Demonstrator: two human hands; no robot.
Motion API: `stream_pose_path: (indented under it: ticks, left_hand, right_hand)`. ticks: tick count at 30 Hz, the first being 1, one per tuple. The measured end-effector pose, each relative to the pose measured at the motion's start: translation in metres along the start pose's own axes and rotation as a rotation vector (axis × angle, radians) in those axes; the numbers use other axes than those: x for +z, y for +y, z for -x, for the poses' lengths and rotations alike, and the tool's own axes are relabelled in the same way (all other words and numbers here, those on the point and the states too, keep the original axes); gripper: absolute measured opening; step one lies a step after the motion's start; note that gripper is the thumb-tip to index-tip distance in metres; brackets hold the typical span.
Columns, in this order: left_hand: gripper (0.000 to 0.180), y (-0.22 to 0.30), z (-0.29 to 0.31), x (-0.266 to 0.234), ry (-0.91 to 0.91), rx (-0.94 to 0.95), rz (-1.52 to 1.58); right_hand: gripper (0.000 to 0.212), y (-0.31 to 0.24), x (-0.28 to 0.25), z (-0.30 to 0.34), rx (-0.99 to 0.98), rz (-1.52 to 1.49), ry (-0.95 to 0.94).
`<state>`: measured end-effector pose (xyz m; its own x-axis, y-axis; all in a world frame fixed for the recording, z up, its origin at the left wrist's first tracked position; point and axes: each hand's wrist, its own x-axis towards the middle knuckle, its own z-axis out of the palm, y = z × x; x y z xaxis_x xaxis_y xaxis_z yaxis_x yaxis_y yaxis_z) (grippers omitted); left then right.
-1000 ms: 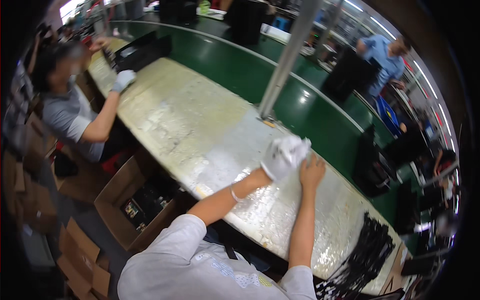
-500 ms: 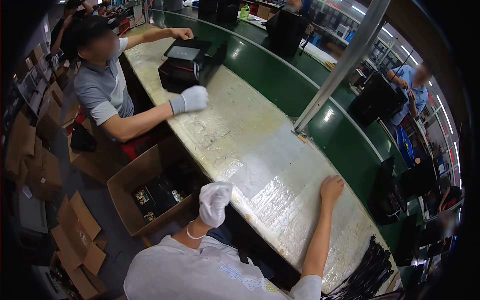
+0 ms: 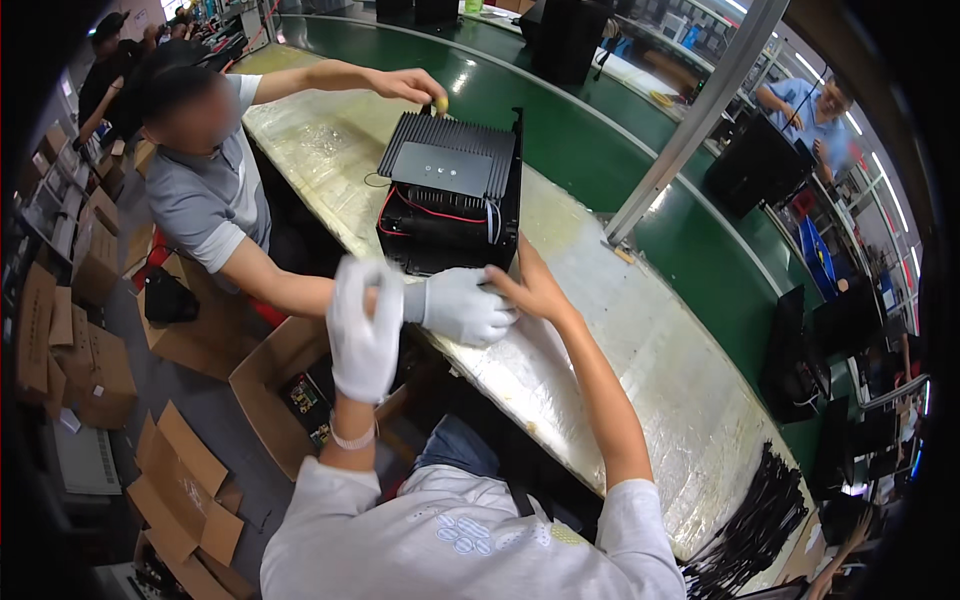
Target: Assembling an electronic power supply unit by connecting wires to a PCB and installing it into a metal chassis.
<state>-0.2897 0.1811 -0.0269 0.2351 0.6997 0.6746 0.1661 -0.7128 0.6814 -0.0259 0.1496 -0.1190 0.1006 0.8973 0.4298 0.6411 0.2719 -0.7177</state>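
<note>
A black finned heat-sink case [image 3: 450, 165] with red wires along its near side sits tilted over the bench. My bare right hand [image 3: 535, 285] is at its near right corner, thumb in front and fingers along the side, gripping it. My left hand [image 3: 365, 330], in a white glove, is raised over the bench's near edge, left of the case. Its fingers are curled but apart, slightly blurred, with nothing visible in them. A co-worker's gloved hand [image 3: 465, 305] is at the case's near side, beside my right thumb. The co-worker's bare hand [image 3: 415, 88] is at its far top edge.
The film-covered bench [image 3: 620, 370] runs diagonally beside a green conveyor [image 3: 690, 240]. A metal post [image 3: 690, 130] rises at their border. Black cables [image 3: 750, 530] lie at the bench's right end. An open carton [image 3: 270, 400] with circuit boards stands below the near edge; another carton [image 3: 185, 490] lies lower left.
The case and the co-worker's hands have come right and toward me. My right hand has moved left from the bench to the case. My left hand has risen leftward, its fist loosening.
</note>
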Motion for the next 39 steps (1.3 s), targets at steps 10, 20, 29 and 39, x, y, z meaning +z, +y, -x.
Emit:
stream_pose_path:
  ticks: [10,20,29,39]
  left_hand:
    - [0.066,-0.09,-0.162,0.092,-0.711,-0.438,-0.206]
    - [0.059,0.019,0.039,0.084,-0.856,-0.617,0.554]
    - [0.093,0.087,0.023,0.249,-1.235,-0.356,0.253]
    - [0.063,0.113,0.02,0.335,-0.73,-0.05,0.651]
  right_hand:
    - [0.043,0.004,-0.007,0.048,0.265,0.101,0.122]
    - [0.06,-0.125,-0.045,0.308,0.614,0.091,0.159]
    - [0.039,-0.126,-0.098,0.364,1.111,0.1,0.328]
    - [0.066,-0.067,-0.232,0.259,0.685,0.091,0.811]
